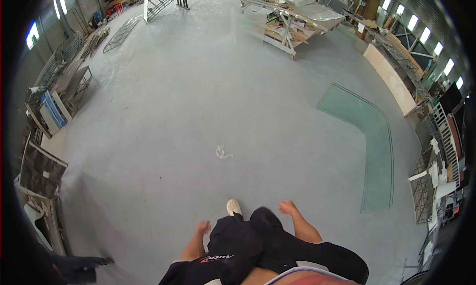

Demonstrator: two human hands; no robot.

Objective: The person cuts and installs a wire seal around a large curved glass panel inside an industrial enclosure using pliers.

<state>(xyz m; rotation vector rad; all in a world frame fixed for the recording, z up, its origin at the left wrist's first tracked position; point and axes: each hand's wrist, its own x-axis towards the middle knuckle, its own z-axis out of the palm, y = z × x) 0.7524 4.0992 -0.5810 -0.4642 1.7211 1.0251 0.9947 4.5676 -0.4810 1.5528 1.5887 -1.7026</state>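
My left hand (203, 228) hangs beside my dark trousers, smeared by motion, so its fingers are not clear. Nothing shows in it. On the other side, my right hand (286, 207) is held out in front of my thigh with its fingers curled in, and I see no object there. One light shoe (233, 206) shows on the grey floor (198, 111) between the hands. Ahead lies a crumpled bit of clear plastic (221, 152), touched by neither hand. To the right, a bent, L-shaped greenish glass sheet (379, 136) rests flat on the floor.
A wheeled workbench (317, 12) with scraps on its lower shelf stands ahead right. A long pale board (389, 79) and metal racks line the right side. Frames and panels (52, 109) lean along the left. A white-topped metal frame (166, 5) stands far ahead.
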